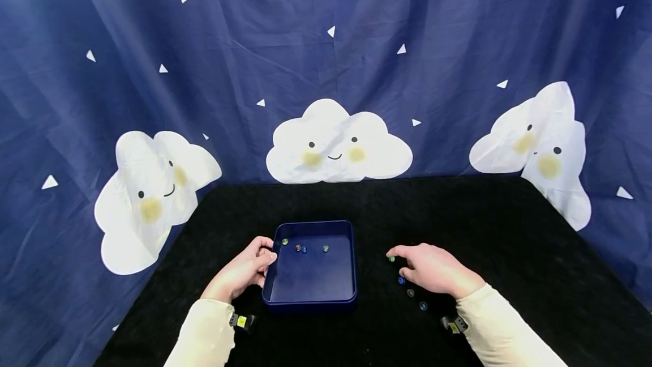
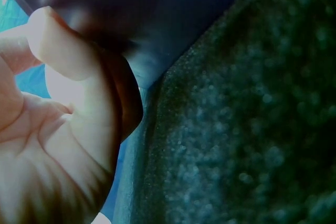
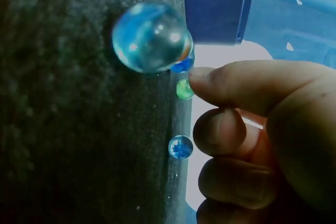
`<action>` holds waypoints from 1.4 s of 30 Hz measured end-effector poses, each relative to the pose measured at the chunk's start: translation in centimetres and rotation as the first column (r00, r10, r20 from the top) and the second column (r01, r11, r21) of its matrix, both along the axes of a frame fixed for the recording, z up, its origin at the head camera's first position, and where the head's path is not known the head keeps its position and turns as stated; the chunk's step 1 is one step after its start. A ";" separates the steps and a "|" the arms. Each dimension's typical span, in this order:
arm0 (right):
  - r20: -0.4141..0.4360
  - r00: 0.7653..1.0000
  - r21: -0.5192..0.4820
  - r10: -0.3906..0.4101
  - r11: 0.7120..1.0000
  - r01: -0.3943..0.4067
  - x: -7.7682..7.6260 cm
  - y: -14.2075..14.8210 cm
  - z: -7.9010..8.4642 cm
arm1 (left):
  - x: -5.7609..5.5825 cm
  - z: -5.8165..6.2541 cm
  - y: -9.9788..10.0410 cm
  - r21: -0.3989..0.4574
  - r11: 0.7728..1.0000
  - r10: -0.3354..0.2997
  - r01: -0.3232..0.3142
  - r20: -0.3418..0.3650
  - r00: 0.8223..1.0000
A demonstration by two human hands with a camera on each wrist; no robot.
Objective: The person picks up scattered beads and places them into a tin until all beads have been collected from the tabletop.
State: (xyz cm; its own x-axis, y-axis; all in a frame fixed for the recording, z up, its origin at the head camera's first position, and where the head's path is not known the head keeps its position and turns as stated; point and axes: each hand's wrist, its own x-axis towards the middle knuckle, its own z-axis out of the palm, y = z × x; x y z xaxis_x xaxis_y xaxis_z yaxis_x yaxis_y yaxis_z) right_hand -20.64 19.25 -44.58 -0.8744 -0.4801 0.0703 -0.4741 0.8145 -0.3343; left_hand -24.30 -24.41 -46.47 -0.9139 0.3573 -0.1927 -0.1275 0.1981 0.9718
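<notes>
My left hand [image 1: 245,269] grips the left wall of a square dark-blue tray [image 1: 309,302], thumb over the rim. In the tray lie a green marble [image 1: 285,241], a reddish marble [image 1: 298,248], a blue marble [image 1: 304,250] and another green marble [image 1: 326,248]. To the right of the tray, my right hand [image 1: 433,268] hovers low with its index finger at a green marble [image 1: 391,259]; no marble shows held. Near its thumb lies a blue marble [image 1: 402,280]. A blue marble with a star-like core [image 3: 180,147] sits by the fingers in the right wrist view.
Closer to the body lie a brownish clear marble [image 1: 410,293] and a bluish clear marble [image 1: 423,306]. Black cloth [image 1: 433,208] covers the table. A navy curtain with a smiling white cloud [image 1: 336,154] hangs behind its far edge.
</notes>
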 end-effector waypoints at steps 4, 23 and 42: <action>-0.033 0.999 0.000 -0.043 0.999 0.043 0.3 0.0 -0.1 | 0.1 -0.3 -0.1 0.003 1.000 0.004 -0.004 0.012 1.000; -0.079 0.997 -0.009 -0.012 1.000 0.011 0.0 -0.1 -0.3 | 0.2 -0.2 -0.2 0.004 1.000 -0.015 0.015 -0.004 1.000; -0.121 0.990 -0.199 0.072 0.975 -0.095 0.5 -6.0 4.1 | 0.3 0.1 0.0 0.019 0.999 -0.031 0.031 -0.014 0.999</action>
State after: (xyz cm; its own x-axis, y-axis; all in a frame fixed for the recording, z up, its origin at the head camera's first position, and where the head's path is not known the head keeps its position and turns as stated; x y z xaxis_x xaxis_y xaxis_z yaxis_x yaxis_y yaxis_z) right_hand -20.16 13.28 -40.53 -0.8128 -0.5164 0.2696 -0.5814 0.6907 -0.4301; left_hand -23.99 -24.43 -46.39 -0.9048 0.3888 -0.1734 -0.1084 0.1835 0.9770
